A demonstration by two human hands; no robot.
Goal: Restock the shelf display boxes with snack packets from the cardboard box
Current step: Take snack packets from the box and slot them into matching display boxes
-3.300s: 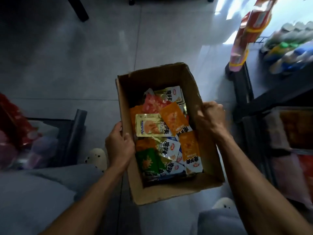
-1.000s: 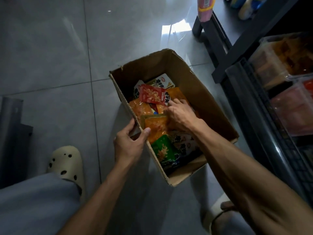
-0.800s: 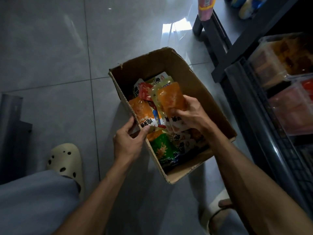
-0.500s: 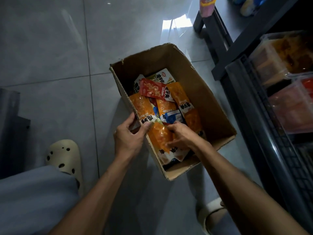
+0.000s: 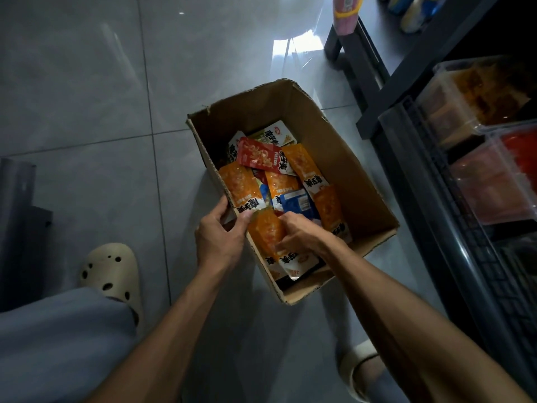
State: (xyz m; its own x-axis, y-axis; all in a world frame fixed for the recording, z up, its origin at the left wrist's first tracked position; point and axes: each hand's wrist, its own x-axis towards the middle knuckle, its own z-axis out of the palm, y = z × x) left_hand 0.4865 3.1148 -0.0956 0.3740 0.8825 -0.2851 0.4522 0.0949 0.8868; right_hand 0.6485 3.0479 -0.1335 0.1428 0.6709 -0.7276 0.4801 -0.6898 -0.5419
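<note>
Head view: left hand (image 5: pixel 219 237) fingers grip cardboard box (image 5: pixel 348 158); right hand (image 5: pixel 302 234) pinches one of five orange packets (image 5: pixel 266 231).

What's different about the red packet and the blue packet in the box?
The red packet lies near the far end of the cardboard box and shows a picture of food; the blue packet lies nearer the hands and shows a pale label. The red packet rests on top of the pile, fully showing; orange packets cover the blue packet's edges. Both lie flat in the box, and neither hand touches them.

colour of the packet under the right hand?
Orange packet, under the right hand; head view.
</note>
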